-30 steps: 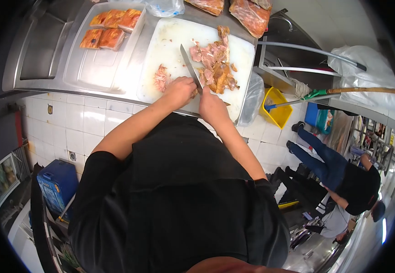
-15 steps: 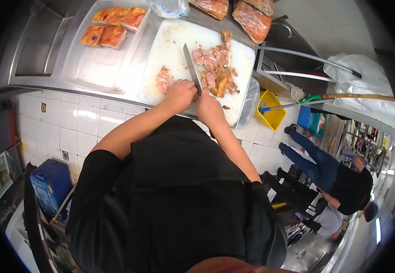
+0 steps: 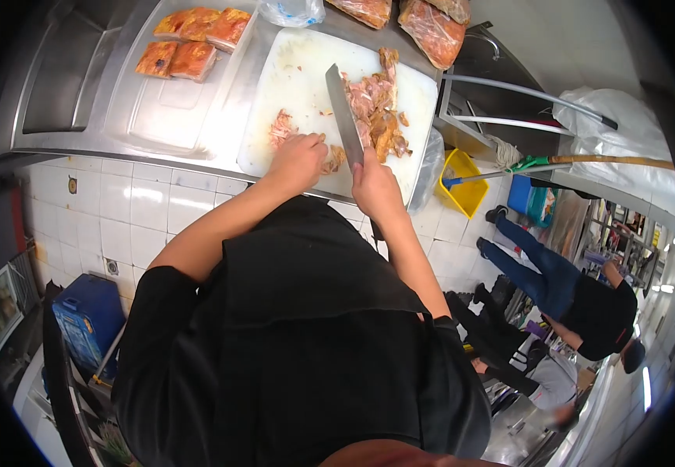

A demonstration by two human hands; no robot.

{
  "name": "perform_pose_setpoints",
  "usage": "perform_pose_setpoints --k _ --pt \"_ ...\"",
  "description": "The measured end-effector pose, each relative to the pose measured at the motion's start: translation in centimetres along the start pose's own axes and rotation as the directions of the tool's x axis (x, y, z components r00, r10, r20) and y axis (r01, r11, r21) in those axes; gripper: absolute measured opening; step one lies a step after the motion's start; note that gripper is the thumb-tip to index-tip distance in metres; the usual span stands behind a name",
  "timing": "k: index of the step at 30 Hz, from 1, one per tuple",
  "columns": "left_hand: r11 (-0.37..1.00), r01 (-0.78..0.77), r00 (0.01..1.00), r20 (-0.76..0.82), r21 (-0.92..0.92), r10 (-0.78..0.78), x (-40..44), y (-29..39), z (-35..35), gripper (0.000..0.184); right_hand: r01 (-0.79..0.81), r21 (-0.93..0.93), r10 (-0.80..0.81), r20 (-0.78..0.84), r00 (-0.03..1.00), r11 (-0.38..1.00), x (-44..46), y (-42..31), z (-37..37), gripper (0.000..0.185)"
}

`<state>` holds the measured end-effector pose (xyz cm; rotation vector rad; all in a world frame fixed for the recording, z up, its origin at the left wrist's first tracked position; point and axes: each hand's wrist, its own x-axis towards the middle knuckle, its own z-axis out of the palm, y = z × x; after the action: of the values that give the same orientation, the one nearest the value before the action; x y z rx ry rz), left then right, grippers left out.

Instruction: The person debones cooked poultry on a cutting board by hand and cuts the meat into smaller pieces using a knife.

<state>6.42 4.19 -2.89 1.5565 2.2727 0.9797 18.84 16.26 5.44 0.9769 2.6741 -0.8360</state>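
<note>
My right hand is closed round the handle of a knife, whose blade points up and slightly left over a white cutting board. My left hand rests at the board's near side with its fingers curled, at a small piece of meat. A little pile of shredded meat lies beyond my left hand. Larger chunks of browned meat spread over the board's right half, partly behind the blade.
A clear tray with several meat slabs stands left of the board. Wrapped meat lies at the back. Right are a yellow bucket and long handles. Two people stand at lower right.
The knife and my right hand have moved right, away from my left hand. My left hand has shifted slightly left, and the small meat piece beside it now shows more.
</note>
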Motion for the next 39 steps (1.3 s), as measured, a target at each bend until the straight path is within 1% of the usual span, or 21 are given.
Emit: perform_pose_setpoints --k 1,2,3,5,9,11,14,16,18,20,22,27,29,31,33,34,36,39 --pt "0.999 0.032 0.997 0.074 0.011 -0.033 -0.4 0.1 -0.5 0.009 -0.005 0.004 0.005 -0.003 1.0 1.0 0.0 0.3 0.3 0.031" --pt "0.998 0.065 0.986 0.151 0.023 -0.067 -0.8 0.1 -0.8 0.009 0.005 -0.022 -0.004 0.05 0.999 1.0 0.0 0.7 1.0 0.029" --pt "0.998 0.063 0.985 0.158 0.02 -0.066 -1.1 0.2 -0.7 0.009 0.016 -0.048 -0.011 0.104 0.994 0.999 -0.1 1.1 1.6 0.027" --pt "0.996 0.078 0.966 0.243 0.034 -0.084 -1.2 0.2 -0.5 0.011 0.021 -0.052 -0.016 0.101 0.995 0.998 -0.3 1.3 2.4 0.026" --pt "0.991 0.111 0.955 0.267 0.068 -0.125 -0.9 0.6 -0.1 0.016 0.016 -0.052 -0.011 0.096 0.995 0.999 -1.1 0.7 2.4 0.026" --pt "0.995 0.095 0.968 0.233 0.006 -0.094 -1.0 0.9 -0.4 0.018 0.023 -0.055 -0.018 0.085 0.996 0.998 -0.5 1.2 4.1 0.027" --pt "0.997 0.079 0.973 0.218 0.02 -0.081 -1.1 0.7 0.1 0.02 0.027 -0.066 -0.023 0.064 0.998 0.997 0.1 1.4 4.5 0.029" --pt "0.997 0.07 0.97 0.231 0.016 -0.072 -1.0 0.6 0.1 0.02 0.027 -0.071 -0.023 0.053 0.998 0.997 -0.2 0.9 3.6 0.03" --pt "0.998 0.064 0.968 0.241 0.014 -0.065 -0.9 0.4 0.0 0.02 -0.001 -0.074 0.009 0.107 0.994 0.997 -0.9 0.2 2.6 0.03" --pt "0.998 0.066 0.964 0.258 0.022 -0.07 -0.8 0.5 -0.1 0.021 0.0 -0.068 0.006 0.088 0.996 0.998 -0.2 0.5 4.8 0.029" --pt "0.998 0.065 0.961 0.268 0.011 -0.066 -0.7 0.6 -0.2 0.02 0.002 -0.068 0.003 0.068 0.998 0.998 0.0 0.1 4.7 0.029" --pt "0.996 0.088 0.952 0.295 -0.003 -0.083 -0.6 0.2 -0.6 0.018 -0.073 -0.071 0.079 0.082 0.993 0.995 -0.7 -1.0 3.8 0.027" --pt "0.995 0.1 0.942 0.322 -0.006 -0.093 -0.5 0.1 -0.6 0.018 -0.069 -0.066 0.074 0.074 0.994 0.995 -0.1 -0.7 4.8 0.027" --pt "0.995 0.104 0.932 0.348 -0.004 -0.096 -0.3 0.1 -0.9 0.018 -0.059 -0.059 0.063 0.071 0.995 0.996 -0.1 -1.5 4.1 0.026" --pt "0.994 0.108 0.921 0.378 0.0 -0.1 -0.2 0.1 -1.4 0.019 -0.122 -0.086 0.133 0.139 0.981 0.989 -0.9 -2.3 2.7 0.026" --pt "0.993 0.121 0.923 0.369 -0.01 -0.109 -0.2 0.4 -1.6 0.019 -0.129 -0.085 0.14 0.139 0.98 0.988 -0.8 -2.2 3.5 0.026" --pt "0.992 0.127 0.925 0.364 -0.026 -0.108 -0.2 0.4 -1.7 0.019 -0.122 -0.077 0.127 0.064 0.99 0.99 -0.3 -2.1 5.4 0.028" --pt "0.993 0.099 0.93 0.36 -0.064 -0.07 -0.4 0.0 -1.7 0.02 -0.106 -0.061 0.11 0.058 0.992 0.992 -0.5 -1.8 4.7 0.031"
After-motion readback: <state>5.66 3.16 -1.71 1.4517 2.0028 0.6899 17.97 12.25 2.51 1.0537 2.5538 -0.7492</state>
